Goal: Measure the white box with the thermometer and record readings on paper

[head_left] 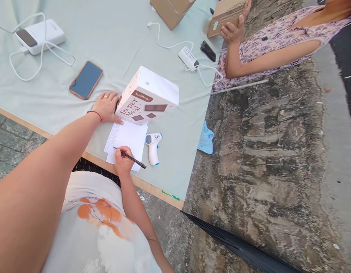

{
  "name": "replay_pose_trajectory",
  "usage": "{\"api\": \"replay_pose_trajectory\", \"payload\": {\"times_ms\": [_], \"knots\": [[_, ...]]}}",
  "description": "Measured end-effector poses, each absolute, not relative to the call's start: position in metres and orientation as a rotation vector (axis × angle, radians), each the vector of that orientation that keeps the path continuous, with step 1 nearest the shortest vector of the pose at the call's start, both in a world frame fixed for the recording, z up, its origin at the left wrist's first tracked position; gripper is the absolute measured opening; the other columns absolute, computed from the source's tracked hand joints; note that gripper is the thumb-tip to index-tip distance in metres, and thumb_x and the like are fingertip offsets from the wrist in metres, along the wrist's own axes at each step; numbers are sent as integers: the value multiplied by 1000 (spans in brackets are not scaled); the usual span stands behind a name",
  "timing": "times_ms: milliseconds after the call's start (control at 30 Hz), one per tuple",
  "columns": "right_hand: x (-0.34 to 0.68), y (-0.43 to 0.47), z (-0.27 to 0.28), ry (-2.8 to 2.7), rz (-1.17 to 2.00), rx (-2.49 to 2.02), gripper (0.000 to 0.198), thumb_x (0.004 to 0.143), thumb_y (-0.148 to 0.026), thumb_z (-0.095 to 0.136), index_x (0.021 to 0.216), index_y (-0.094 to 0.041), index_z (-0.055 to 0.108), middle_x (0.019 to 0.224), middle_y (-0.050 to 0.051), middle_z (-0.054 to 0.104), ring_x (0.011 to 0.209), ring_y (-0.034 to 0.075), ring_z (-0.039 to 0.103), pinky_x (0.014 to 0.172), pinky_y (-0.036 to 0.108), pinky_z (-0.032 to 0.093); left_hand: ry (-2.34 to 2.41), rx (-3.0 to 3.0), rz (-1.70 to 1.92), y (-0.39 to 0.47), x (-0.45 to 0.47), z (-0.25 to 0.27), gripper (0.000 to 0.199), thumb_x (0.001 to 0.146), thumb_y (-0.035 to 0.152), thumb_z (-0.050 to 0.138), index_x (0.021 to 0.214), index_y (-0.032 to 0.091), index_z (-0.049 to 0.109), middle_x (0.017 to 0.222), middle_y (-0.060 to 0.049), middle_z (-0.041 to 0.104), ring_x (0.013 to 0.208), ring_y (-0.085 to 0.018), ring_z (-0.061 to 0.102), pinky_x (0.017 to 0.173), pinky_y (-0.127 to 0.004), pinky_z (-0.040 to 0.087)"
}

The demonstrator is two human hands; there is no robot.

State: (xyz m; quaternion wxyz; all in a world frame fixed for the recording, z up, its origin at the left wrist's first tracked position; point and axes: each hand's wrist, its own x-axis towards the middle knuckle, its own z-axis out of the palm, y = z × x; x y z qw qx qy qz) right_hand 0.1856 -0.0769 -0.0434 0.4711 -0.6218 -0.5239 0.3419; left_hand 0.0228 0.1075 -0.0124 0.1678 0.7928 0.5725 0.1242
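Observation:
My left hand point(108, 108) lies flat beside a white "Super Meal" box point(157, 91), its fingers stretched out along the box's left side. Its thumb reaches to the top of a few white paper sheets point(131, 140). Small handwriting runs down the left part of the paper. A black pen point(132, 157) is held in my right hand point(123, 161), with its tip over the written lines. Just right of the sheets lies a white and blue infrared thermometer point(154, 148).
A phone point(86, 80) lies left of the box, below a white power bank point(41, 36) with cables. Another white device point(188, 58) and a black object point(208, 51) are near the right edge. A person's hand point(235, 28) is beside a cardboard box point(225, 17). A folded black umbrella point(235, 242) leans at the table corner.

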Motion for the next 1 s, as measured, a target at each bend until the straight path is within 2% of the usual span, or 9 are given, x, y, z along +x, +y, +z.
{"api": "replay_pose_trajectory", "payload": {"times_ms": [233,1000], "knots": [[187,-78,-47,-1246,815,-1526,18,85,-37,56,76,-21,60,66,-4,57,58,11,45,58,27,41,1649,2251,300,106,25,-6,105,70,71,72,151,9,48,166,-21,40,155,-41,34,130,-49,15],[185,-77,-43,-1287,820,-1527,18,84,-37,56,73,-22,60,66,-4,57,59,12,46,60,28,43,1600,2234,401,108,22,-11,96,70,69,68,150,18,49,165,-17,42,155,-40,33,130,-52,15]]}}
